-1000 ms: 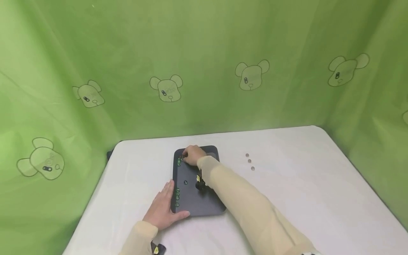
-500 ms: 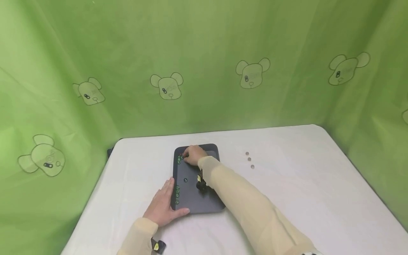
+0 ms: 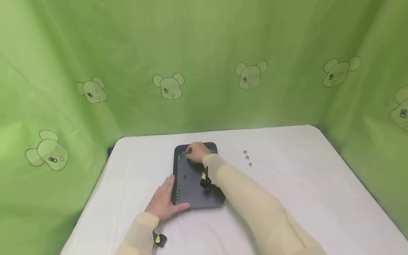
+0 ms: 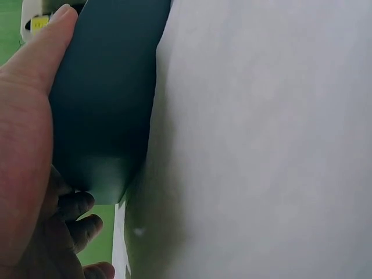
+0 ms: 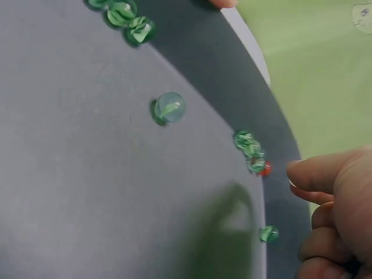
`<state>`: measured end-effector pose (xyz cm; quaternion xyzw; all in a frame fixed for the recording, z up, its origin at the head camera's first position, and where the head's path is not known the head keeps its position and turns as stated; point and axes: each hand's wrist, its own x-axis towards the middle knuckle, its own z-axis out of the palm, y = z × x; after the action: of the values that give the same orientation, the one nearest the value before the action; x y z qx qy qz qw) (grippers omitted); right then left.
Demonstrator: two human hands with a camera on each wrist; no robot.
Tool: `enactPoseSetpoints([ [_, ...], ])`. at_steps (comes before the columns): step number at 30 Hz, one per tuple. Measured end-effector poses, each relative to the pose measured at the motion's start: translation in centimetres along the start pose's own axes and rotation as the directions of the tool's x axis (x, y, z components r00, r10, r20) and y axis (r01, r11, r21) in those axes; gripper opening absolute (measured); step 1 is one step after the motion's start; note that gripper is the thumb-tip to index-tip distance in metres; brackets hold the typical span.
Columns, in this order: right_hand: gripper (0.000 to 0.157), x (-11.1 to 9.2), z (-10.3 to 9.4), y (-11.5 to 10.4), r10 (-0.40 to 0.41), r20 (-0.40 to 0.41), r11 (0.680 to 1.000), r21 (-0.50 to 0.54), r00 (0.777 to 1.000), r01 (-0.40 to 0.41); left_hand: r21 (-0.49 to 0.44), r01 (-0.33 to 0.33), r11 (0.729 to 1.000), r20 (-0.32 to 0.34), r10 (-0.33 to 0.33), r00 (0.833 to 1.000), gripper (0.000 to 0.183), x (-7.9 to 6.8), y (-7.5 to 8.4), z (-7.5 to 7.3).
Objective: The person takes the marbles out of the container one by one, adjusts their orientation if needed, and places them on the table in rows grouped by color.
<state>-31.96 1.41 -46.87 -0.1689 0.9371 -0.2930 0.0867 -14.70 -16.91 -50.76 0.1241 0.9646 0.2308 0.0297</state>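
A dark grey tray (image 3: 198, 198) lies on the white table with glass marbles in it. My left hand (image 3: 163, 202) rests at its near left corner, fingers along the side and thumb (image 4: 43, 49) along the near wall. Over the far left part hovers my right hand (image 3: 198, 152), fingers loosely curled; no marble shows between the fingertips. Beneath them in the right wrist view are a lone green marble (image 5: 269, 233), a cluster of green marbles (image 5: 250, 149) and a red marble (image 5: 265, 168). A paler marble (image 5: 170, 107) sits apart, and more green marbles (image 5: 140, 30) line the left edge.
Three small round pieces (image 3: 247, 157) lie on the white tablecloth (image 3: 287, 170) right of the tray. Green curtains (image 3: 210, 117) with bear-head drawings stand behind and beside the table. A dark object (image 3: 109, 151) shows at the far left table edge.
My right hand has shifted slightly right, away from the marbles at the tray's far left corner. The left hand stays at the tray's near left corner. The head view has shifted a little.
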Motion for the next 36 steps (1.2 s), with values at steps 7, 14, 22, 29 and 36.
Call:
enactPoseSetpoints([
  [7,0.017,-2.7,-2.9,1.0,-0.054,-0.054,0.999,0.007,0.997,0.054,0.002,0.041,0.999,0.021,-0.041,0.999,0.123,-0.1,0.3,-0.1],
  [14,0.024,-6.5,-7.4,4.1,-0.100,-0.115,0.991,0.074,0.988,0.109,-0.013,0.040,0.999,0.022,-0.040,0.999,0.122,0.1,0.4,0.2],
  [22,0.030,-11.7,-10.9,9.3,0.015,-0.172,0.997,0.072,0.985,-0.002,-0.028,0.024,0.999,0.005,-0.024,1.000,0.123,-0.1,0.3,0.2],
  [29,0.032,-15.0,-11.0,13.7,0.079,-0.187,0.992,0.110,0.979,-0.059,-0.032,0.020,0.999,0.014,-0.020,1.000,0.123,-0.1,0.1,0.3],
  [36,0.030,-16.8,-10.8,16.6,0.124,-0.226,0.991,0.076,0.966,-0.109,-0.021,0.022,1.000,0.018,-0.022,1.000,0.121,-0.1,0.2,0.3],
])
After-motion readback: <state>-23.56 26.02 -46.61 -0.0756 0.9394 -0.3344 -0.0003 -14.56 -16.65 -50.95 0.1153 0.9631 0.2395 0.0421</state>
